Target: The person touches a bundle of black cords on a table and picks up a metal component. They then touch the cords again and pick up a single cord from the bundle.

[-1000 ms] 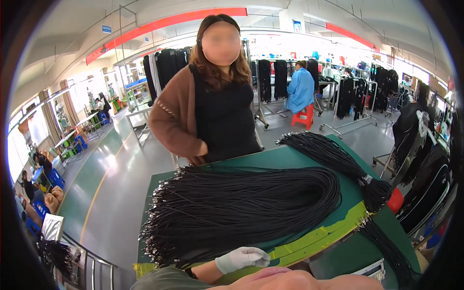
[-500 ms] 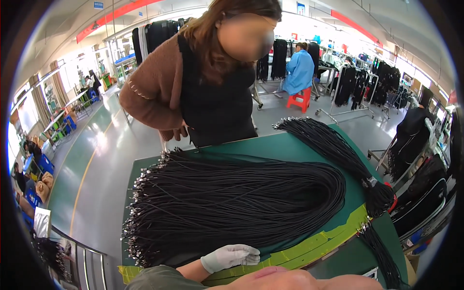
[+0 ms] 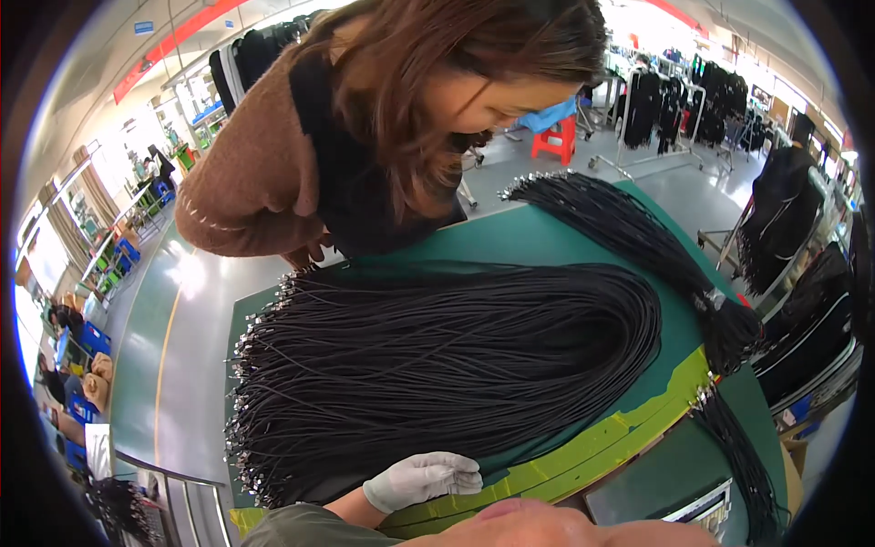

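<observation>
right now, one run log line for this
left hand: white glove, resting on black cord bundle | right hand: not in view | green table

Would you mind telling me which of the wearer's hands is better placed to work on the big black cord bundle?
Left. The gloved left hand already rests at the near edge of the black cord bundle on the green table. The right hand is not in view.

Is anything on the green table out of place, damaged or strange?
Nothing stands out. The large bundle of black cords lies looped on the green table, the gloved left hand rests at its edge, and a tied bundle lies apart.
</observation>
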Tool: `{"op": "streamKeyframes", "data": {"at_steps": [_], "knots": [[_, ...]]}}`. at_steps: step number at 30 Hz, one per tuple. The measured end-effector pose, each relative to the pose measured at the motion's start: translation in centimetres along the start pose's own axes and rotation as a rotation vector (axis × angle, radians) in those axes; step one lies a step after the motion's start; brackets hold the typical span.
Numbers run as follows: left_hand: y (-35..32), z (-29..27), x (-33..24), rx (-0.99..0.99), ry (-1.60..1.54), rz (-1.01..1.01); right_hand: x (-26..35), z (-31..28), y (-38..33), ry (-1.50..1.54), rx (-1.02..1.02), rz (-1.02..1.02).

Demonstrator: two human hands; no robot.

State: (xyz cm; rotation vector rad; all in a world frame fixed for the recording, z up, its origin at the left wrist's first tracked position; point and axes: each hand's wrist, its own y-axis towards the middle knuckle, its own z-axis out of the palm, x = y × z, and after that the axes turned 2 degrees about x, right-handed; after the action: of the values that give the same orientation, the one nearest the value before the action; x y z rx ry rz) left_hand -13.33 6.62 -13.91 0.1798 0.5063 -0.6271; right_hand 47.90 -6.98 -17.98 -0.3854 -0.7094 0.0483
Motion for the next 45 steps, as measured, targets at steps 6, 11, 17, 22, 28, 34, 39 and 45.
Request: {"op": "streamKeyframes", "data": {"at_steps": [6,11,17,22,28,34,39,45], "knots": [[-0.5,-0.1,0.2,-0.046,0.031,-0.019,-0.3,5.6,-0.3,-0.07,-0.271,-0.07],[-0.3,0.2,0.1,-0.056,0.032,-0.018,-0.2,2.3,-0.7,0.104,-0.053,-0.044],[-0.7,0.1,0.2,-0.1,0.075,-0.041,0.5,-3.6,0.7,-0.152,0.471,-0.043],[-0.6,0.4,0.1,-0.081,0.07,-0.02,-0.5,0.6,-1.3,-0.062,-0.257,-0.063],[-0.3,0.3,0.2,-0.082,0.001,-0.039,0.3,-5.2,1.0,-0.166,0.631,-0.041],[0.1,0.4,0.1,-0.096,-0.018,-0.03,-2.4,0.7,-0.1,-0.064,-0.255,-0.289],[0.3,0.7,0.0,-0.092,0.015,-0.023,-2.7,2.6,0.0,-0.053,-0.302,-0.298],[-0.1,0.4,0.0,-0.095,0.076,-0.036,-2.4,2.3,0.2,-0.061,-0.316,-0.274]]}}
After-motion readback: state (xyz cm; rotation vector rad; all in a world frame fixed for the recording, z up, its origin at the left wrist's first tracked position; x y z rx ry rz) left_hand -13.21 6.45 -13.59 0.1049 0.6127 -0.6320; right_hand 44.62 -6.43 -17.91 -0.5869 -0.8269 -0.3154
